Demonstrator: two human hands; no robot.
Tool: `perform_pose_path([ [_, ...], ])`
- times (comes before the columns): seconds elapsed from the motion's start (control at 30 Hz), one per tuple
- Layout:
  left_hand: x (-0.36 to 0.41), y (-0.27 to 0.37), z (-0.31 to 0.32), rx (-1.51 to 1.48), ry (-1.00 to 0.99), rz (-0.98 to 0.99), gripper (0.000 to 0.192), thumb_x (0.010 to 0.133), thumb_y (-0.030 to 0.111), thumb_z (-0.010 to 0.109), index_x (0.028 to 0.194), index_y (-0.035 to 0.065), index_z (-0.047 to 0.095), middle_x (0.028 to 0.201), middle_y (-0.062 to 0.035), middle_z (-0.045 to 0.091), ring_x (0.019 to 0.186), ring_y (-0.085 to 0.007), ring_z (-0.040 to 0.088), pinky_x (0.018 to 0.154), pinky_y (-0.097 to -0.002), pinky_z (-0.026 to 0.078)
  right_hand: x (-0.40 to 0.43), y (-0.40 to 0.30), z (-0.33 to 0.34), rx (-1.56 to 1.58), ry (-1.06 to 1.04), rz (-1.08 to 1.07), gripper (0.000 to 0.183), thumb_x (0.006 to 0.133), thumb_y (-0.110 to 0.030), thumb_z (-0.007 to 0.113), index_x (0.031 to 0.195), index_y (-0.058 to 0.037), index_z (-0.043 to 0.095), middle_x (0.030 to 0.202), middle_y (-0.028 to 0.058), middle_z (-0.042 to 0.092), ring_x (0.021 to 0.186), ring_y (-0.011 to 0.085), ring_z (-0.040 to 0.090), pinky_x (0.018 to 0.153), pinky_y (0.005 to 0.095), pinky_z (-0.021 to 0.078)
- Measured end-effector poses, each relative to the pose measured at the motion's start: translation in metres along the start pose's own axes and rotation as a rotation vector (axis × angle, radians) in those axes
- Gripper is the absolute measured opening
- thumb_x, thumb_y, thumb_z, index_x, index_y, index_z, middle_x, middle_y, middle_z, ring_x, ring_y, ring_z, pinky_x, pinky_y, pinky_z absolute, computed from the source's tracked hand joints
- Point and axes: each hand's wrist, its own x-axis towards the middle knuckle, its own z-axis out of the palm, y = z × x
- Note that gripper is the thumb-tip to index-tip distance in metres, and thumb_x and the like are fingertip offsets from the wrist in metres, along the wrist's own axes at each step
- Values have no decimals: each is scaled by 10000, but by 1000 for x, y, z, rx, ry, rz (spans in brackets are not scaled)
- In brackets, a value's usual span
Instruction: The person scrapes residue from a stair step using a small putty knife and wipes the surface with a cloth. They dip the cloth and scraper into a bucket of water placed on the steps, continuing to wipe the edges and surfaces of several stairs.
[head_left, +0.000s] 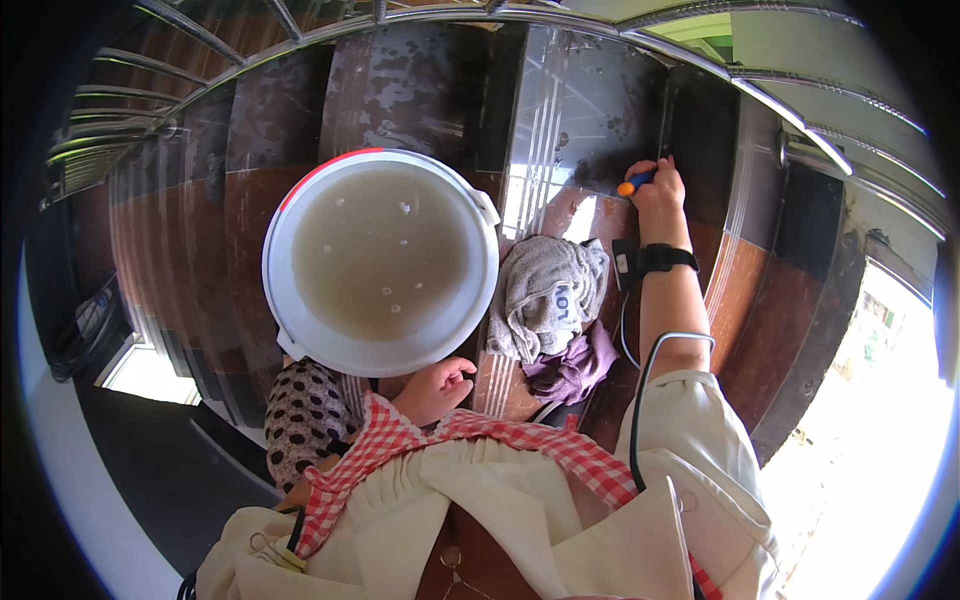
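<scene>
My right hand (660, 185) is closed around the handle of a small tool (637, 182), blue with an orange end, low over the inner edge of a stair tread. The tool's working end is hidden. My left hand (437, 390), fingers curled and seemingly holding nothing, rests near my lap below a white plastic bucket (279, 300). Cloudy greyish water (379, 255) with a few bubbles fills much of the bucket. Between the bucket and my right arm lie a crumpled grey towel (551, 292) with printed letters and a purple cloth (577, 366).
Dark and reddish-brown polished stone stairs (405, 90) spread around me, with wet patches on some treads. A metal railing (555, 16) curves along the far side. A cable (637, 420) runs by my right arm to a black device strapped at the wrist.
</scene>
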Motion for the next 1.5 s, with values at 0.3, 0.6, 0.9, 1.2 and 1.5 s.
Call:
perform_pose_path([
  [0.3,3,1,-2,40,47,7,275,928,155,631,1152,-3,617,728,4,561,619,-64,502,566,-256,429,6,11,-18,-140,36,-70,286,1064,-199,402,1310,-306,503,612,8,379,470,151,408,449,354,402],
  [0.6,1,0,-3,53,44,26,270,931,155,627,1152,0,619,720,-3,585,602,-72,516,556,-265,433,25,5,-32,1,-40,-47,328,1051,-168,448,1343,-312,487,576,35,398,453,186,421,457,396,422],
  [0.9,-2,-7,1,-9,-1,59,265,927,129,624,1162,8,614,697,4,548,607,-69,489,553,-260,408,48,-2,-27,-162,-99,-131,317,1071,-188,394,1371,-276,443,575,61,408,442,206,428,441,428,415],
  [1.2,3,3,-1,4,-10,36,271,934,136,619,1165,-5,614,732,7,575,619,-56,515,557,-256,420,50,-2,-14,-293,-113,-135,260,1071,-217,411,1313,-288,474,643,43,442,467,189,407,474,387,417],
  [1.5,8,-4,4,6,-122,-18,311,950,135,617,1227,-1,583,797,14,568,673,-54,509,602,-242,433,74,-60,76,-177,-214,-195,118,1073,-218,398,999,-138,441,599,33,397,467,189,424,480,373,426],
])
